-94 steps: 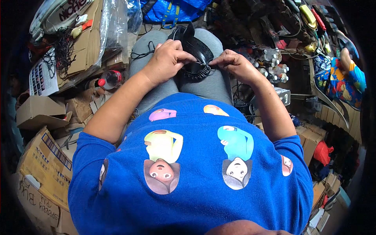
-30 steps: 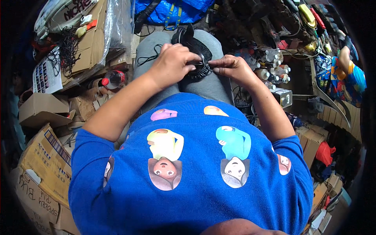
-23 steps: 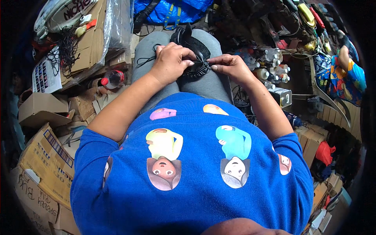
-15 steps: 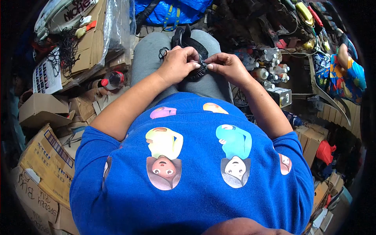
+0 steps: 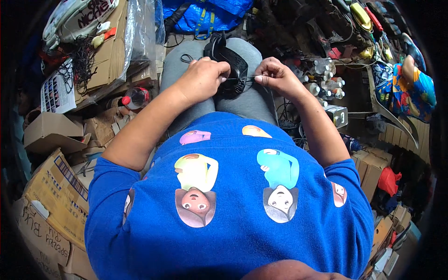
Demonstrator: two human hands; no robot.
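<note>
The black shoe-like piece (image 5: 237, 60) lies on the grey-trousered thighs (image 5: 179, 70), between the two hands, and looks light and pliable along its sides, probably stiffer at the gathered near rim, with a sheen that may let fingers slide. The right hand (image 5: 280, 79) pinches a thin dark strand (image 5: 252, 76) between thumb and forefinger, while the left hand (image 5: 205, 77) curls at the piece's left edge — whether it grips the edge or a strand, I cannot tell. The ridged rim seems the surest hold — the strand, likely slippery, suits a close fingertip pinch.
</note>
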